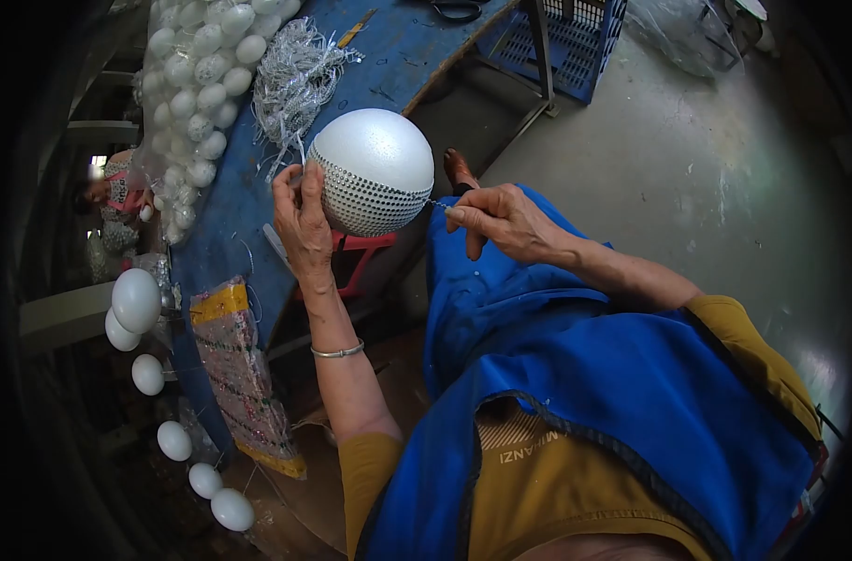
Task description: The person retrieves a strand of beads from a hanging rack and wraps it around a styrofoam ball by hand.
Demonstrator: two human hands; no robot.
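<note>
A large white foam ball (377, 150) is held up over the table's edge, its lower half wrapped in rows of small shiny rhinestone trim (370, 204). My left hand (304, 213) grips the ball from its left side, thumb and fingers pressed against it. To the right of the ball, my right hand (505, 222) pinches the free end of the beaded strand (441, 205), which runs short and taut from the ball's edge. A tangled heap of silvery strands (300, 79) lies on the table just beyond the ball; one strand appears to hang close to my left fingers.
The blue worktable (398, 42) carries a bag of white egg-shaped balls (202, 84) and a plastic-wrapped pack (244, 374). Several white balls (136, 301) stand along its left side. A blue crate (576, 47) is beyond, a red stool (361, 257) below. Another person (122, 187) sits far left.
</note>
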